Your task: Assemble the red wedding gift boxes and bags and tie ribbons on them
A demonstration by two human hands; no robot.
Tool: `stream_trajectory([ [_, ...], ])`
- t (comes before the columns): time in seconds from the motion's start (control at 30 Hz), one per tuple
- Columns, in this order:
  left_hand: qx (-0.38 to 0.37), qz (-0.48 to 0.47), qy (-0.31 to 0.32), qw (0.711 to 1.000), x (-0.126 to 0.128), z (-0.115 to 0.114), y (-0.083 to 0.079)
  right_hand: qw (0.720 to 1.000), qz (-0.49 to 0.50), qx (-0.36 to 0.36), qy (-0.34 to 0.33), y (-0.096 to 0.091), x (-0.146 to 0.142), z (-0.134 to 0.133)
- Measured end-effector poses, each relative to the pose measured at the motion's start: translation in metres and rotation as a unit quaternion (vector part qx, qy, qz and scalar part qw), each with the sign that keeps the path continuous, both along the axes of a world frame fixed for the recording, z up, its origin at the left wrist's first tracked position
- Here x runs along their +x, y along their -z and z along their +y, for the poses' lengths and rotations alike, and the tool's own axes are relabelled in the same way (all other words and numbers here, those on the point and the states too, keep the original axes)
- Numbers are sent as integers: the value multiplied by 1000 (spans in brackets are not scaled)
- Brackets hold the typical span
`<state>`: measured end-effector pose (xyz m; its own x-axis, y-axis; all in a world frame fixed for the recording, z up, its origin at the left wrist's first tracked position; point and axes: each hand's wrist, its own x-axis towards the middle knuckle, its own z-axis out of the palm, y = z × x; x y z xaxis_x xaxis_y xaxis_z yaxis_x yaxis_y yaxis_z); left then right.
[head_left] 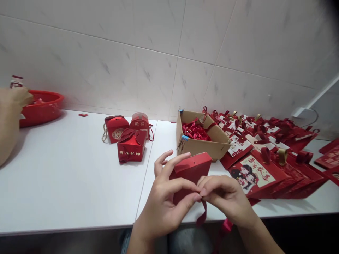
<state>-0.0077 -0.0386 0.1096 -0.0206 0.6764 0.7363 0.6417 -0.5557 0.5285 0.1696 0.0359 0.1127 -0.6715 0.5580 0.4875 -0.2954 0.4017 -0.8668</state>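
Observation:
In front of me, a red gift box [189, 173] stands at the table's near part, just behind my hands. My left hand [171, 197] pinches a dark red ribbon [202, 214] between thumb and index finger, its other fingers raised beside the box. My right hand [227, 199] has its fingertips closed on the same ribbon, touching the left fingertips. One ribbon end curls down below them. The exact spot of the pinch is partly hidden by the fingers.
A cardboard carton [217, 150] of red ribbons [196, 130] stands behind the box. Many red gift bags [254, 173] crowd the right. Three small red boxes [131, 148] sit left of centre. At far left are a red basin [43, 109] and a brown paper-like shape [9, 120].

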Motion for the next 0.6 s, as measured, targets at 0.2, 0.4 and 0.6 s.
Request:
stream_trajectory([
  [0.2,-31,33,29,999,3,-8,-3,996,-14,-2,-92,-3,4,5],
  [0.4,-27,95,66,993,-3,-19,-10,982,-42,104,-153,-19,-2,-1],
  [0.6,-11,91,136,987,-11,-19,-14,957,-63,190,-209,-34,-12,-4],
])
